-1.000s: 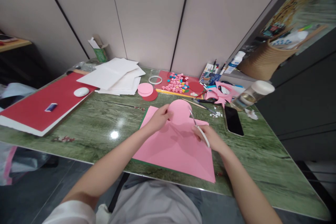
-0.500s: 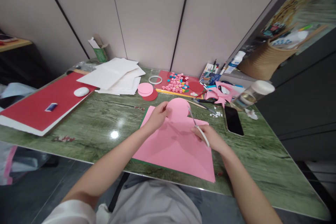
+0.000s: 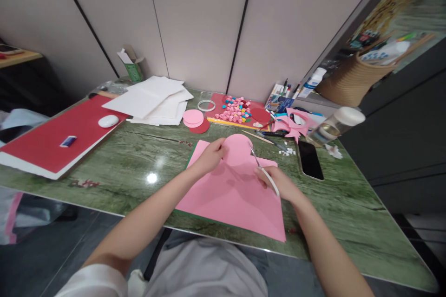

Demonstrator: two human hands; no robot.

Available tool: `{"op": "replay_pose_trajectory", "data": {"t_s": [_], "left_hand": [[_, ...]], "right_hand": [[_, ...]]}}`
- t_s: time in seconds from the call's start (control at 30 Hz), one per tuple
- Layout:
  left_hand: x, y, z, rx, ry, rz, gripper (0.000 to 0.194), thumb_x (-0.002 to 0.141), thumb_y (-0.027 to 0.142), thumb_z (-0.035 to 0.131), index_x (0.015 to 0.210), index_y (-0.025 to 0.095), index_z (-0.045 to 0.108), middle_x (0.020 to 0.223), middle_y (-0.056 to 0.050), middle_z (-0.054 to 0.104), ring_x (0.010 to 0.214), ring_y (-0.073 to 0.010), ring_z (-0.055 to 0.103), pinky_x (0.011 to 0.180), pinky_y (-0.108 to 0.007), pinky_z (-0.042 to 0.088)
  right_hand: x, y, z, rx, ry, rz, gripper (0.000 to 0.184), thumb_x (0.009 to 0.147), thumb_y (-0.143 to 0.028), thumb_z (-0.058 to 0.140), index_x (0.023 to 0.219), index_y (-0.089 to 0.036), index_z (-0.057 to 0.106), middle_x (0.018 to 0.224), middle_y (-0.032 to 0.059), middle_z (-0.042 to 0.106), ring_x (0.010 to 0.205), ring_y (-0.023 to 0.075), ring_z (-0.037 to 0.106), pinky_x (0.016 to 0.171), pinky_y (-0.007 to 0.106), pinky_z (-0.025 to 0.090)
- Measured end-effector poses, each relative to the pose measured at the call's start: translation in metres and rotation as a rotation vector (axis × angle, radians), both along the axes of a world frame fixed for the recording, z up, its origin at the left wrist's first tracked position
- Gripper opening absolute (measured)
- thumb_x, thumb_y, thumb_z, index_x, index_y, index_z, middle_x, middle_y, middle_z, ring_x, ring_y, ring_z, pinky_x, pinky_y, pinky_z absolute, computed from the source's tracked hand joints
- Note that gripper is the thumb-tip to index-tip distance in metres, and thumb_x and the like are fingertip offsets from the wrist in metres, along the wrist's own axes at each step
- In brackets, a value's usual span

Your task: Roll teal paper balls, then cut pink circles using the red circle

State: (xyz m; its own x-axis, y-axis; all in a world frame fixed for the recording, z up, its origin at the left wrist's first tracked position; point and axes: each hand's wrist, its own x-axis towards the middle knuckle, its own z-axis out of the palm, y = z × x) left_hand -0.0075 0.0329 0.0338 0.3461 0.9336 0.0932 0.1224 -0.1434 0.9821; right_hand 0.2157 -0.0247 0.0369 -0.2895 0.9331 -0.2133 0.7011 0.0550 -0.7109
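Between thumb and fingers, my left hand (image 3: 212, 155) pinches the left edge of a round pink paper disc (image 3: 237, 148). My right hand (image 3: 275, 182) is closed round the white handle of a pair of scissors (image 3: 267, 180). Their metal blades point up and left, touching the disc's right edge. Below both hands lies a stack of pink paper sheets (image 3: 230, 204), with a dark green edge showing under it. Several cut circles, pink (image 3: 193, 118) and red (image 3: 200, 126), overlap on the table beyond my left hand.
White sheets (image 3: 146, 97) and a red board (image 3: 62, 134) with a white mouse (image 3: 108, 121) lie left. Small pink pieces (image 3: 235, 111) sit at the back. Pink scraps (image 3: 292, 123), a phone (image 3: 310, 160) and a clear bottle (image 3: 334, 125) stand or lie right.
The pink disc has dipped slightly toward me, its top edge now lower. My left hand has shifted a little with it, while the scissors stay at the right edge.
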Motion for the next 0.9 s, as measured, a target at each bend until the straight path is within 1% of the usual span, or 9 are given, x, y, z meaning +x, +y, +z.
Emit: {"op": "replay_pose_trajectory", "data": {"t_s": [0.27, 0.43, 0.63, 0.7, 0.77, 0.83, 0.9], "left_hand": [[-0.001, 0.001, 0.001, -0.009, -0.021, 0.001, 0.012, 0.076, 0.025, 0.044, 0.07, 0.015, 0.047, 0.065, 0.002, 0.043, 0.062, -0.0103, 0.041, 0.057, -0.022, 0.033], [-0.001, 0.002, 0.003, -0.006, -0.038, 0.019, 0.011, 0.076, 0.025, 0.045, 0.073, 0.015, 0.049, 0.066, 0.002, 0.043, 0.063, -0.0103, 0.04, 0.057, -0.022, 0.032], [0.001, 0.001, 0.003, 0.012, -0.054, 0.071, 0.018, 0.079, 0.03, 0.043, 0.074, 0.014, 0.05, 0.068, 0.001, 0.043, 0.064, -0.01, 0.04, 0.058, -0.022, 0.033], [0.003, -0.002, 0.002, -0.013, -0.084, 0.066, 0.021, 0.08, 0.034, 0.043, 0.078, 0.015, 0.05, 0.072, 0.0, 0.046, 0.067, -0.0106, 0.043, 0.06, -0.022, 0.035], [0.006, -0.005, 0.001, -0.022, -0.116, 0.058, 0.022, 0.078, 0.034, 0.047, 0.088, 0.015, 0.05, 0.081, -0.001, 0.049, 0.074, -0.0119, 0.046, 0.063, -0.022, 0.038], [0.008, -0.007, 0.001, 0.004, -0.119, 0.06, 0.029, 0.073, 0.031, 0.055, 0.097, 0.016, 0.048, 0.09, -0.003, 0.051, 0.081, -0.0134, 0.047, 0.068, -0.023, 0.039], [0.008, -0.009, 0.001, 0.038, -0.092, 0.062, 0.033, 0.07, 0.026, 0.058, 0.101, 0.016, 0.047, 0.093, -0.003, 0.05, 0.084, -0.0143, 0.047, 0.07, -0.023, 0.039]], "right_hand": [[-0.001, 0.0, 0.0, 0.023, -0.002, -0.005, 0.051, 0.081, -0.054, 0.037, 0.049, -0.015, 0.043, 0.045, -0.0014, 0.045, 0.046, 0.0099, 0.041, 0.049, 0.023, 0.03], [0.0, 0.0, 0.0, 0.011, 0.006, 0.001, 0.05, 0.081, -0.054, 0.038, 0.049, -0.016, 0.042, 0.045, -0.0016, 0.044, 0.046, 0.0098, 0.04, 0.049, 0.023, 0.029], [0.001, -0.001, 0.001, 0.008, 0.014, -0.003, 0.047, 0.081, -0.051, 0.039, 0.05, -0.016, 0.042, 0.046, -0.0021, 0.044, 0.046, 0.0096, 0.04, 0.048, 0.023, 0.029], [0.001, 0.0, 0.001, 0.017, 0.019, -0.007, 0.047, 0.081, -0.051, 0.039, 0.05, -0.016, 0.041, 0.046, -0.002, 0.044, 0.046, 0.0096, 0.04, 0.049, 0.023, 0.029], [0.0, 0.0, 0.002, 0.031, 0.024, -0.012, 0.048, 0.082, -0.051, 0.038, 0.05, -0.016, 0.041, 0.046, -0.002, 0.043, 0.047, 0.0096, 0.039, 0.049, 0.023, 0.029], [0.0, 0.0, 0.003, 0.041, 0.025, -0.015, 0.048, 0.082, -0.052, 0.037, 0.05, -0.016, 0.042, 0.046, -0.0021, 0.043, 0.047, 0.0095, 0.039, 0.05, 0.023, 0.029], [-0.001, 0.0, 0.003, 0.045, 0.019, -0.015, 0.049, 0.082, -0.052, 0.036, 0.049, -0.016, 0.042, 0.046, -0.0021, 0.043, 0.046, 0.0094, 0.039, 0.049, 0.023, 0.029]]}}
